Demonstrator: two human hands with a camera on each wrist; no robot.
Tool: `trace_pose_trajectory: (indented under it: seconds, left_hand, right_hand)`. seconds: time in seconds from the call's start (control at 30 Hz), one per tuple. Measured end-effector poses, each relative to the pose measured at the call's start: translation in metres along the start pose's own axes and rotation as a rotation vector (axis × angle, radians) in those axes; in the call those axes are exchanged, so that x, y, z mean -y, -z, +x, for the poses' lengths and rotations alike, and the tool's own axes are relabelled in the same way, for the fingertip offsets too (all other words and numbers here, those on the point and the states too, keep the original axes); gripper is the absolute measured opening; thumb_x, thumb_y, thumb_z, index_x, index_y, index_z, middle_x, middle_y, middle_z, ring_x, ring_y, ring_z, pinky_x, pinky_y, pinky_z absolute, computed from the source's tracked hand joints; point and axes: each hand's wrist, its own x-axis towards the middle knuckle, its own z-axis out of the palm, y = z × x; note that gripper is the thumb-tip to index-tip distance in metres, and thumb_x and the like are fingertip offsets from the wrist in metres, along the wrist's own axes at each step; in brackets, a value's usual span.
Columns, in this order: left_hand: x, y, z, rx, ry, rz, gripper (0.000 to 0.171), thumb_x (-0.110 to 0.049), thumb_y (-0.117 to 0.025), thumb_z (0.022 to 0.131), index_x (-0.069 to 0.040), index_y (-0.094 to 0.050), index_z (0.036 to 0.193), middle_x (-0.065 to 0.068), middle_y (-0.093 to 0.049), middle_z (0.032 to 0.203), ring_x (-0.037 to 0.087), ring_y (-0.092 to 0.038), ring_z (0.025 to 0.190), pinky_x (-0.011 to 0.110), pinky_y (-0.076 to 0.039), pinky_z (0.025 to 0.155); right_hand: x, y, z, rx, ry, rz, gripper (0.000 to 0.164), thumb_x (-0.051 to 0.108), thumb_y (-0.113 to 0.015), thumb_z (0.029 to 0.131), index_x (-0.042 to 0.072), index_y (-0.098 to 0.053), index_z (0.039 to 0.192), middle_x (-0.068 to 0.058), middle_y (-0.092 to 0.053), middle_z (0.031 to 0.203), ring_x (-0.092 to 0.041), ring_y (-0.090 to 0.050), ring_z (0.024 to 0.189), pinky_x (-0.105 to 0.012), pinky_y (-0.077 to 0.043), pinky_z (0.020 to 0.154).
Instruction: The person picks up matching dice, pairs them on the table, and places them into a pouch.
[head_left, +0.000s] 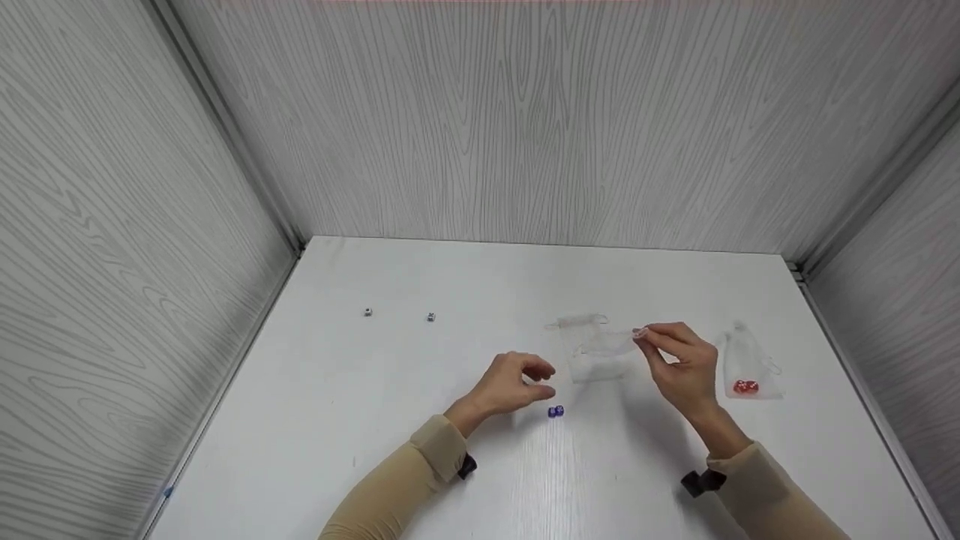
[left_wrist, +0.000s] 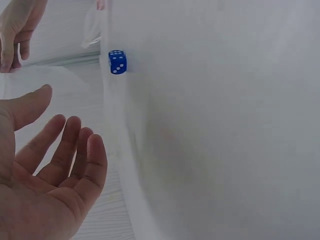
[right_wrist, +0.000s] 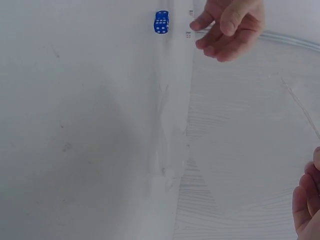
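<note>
My right hand pinches the corner of a sheer white drawstring bag between thumb and fingers, lifting it off the table. Beneath it, another sheer pouch appears to lie flat, though the thin fabrics overlap and are hard to separate. To the left, my left hand hovers with fingers loosely bent and apart, holding nothing, as the left wrist view confirms. Two blue dice sit side by side on the table just below its fingertips. In the right wrist view a thin cord runs to the right hand's fingers.
At the right, a sheer bag lies on the white table with red dice inside. Two white dice, one farther left and one nearer the middle, rest toward the back. Grey wood-patterned panels enclose the table.
</note>
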Motion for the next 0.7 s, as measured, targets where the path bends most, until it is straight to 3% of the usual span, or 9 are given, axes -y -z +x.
trace_pose_trajectory:
  seconds: [0.1,0.3,0.57,0.7]
  left_hand:
    - [0.003,-0.002,-0.005,0.056,0.047,0.041,0.035,-0.023,-0.088,0.096,-0.005,-0.083,0.126,0.010,-0.084,0.122,0.018,-0.076,0.107,0.032,-0.062,0.098]
    - [0.004,-0.009,-0.008,0.134,0.118,0.089,0.036,-0.024,-0.096,0.089,-0.007,-0.085,0.119,0.004,-0.084,0.109,0.001,-0.065,0.090,0.022,-0.057,0.088]
    - [0.004,-0.014,-0.010,0.131,0.118,0.155,0.033,-0.023,-0.097,0.087,-0.008,-0.085,0.113,0.003,-0.081,0.104,0.001,-0.060,0.086,0.021,-0.055,0.086]
    - [0.004,-0.016,-0.010,0.120,0.111,0.180,0.028,-0.022,-0.096,0.086,-0.009,-0.085,0.108,0.000,-0.080,0.099,0.002,-0.060,0.085,0.022,-0.054,0.086]
  right_hand:
    - [-0.002,0.001,-0.002,0.000,0.025,0.000,0.026,-0.028,-0.083,0.079,-0.009,-0.087,0.096,-0.026,-0.079,0.093,-0.004,-0.078,0.097,-0.010,-0.061,0.089]
    - [-0.005,0.000,-0.002,0.001,0.093,-0.010,0.035,-0.035,-0.081,0.073,-0.008,-0.087,0.096,-0.026,-0.078,0.092,-0.007,-0.079,0.096,-0.010,-0.060,0.089]
    - [-0.008,0.000,-0.003,-0.005,0.125,-0.025,0.036,-0.035,-0.082,0.072,-0.008,-0.087,0.095,-0.026,-0.079,0.091,-0.015,-0.079,0.091,-0.008,-0.059,0.088]
    - [-0.010,0.003,-0.003,-0.008,0.126,-0.056,0.023,-0.025,-0.085,0.079,-0.009,-0.087,0.095,-0.026,-0.079,0.091,-0.020,-0.079,0.089,-0.006,-0.058,0.089]
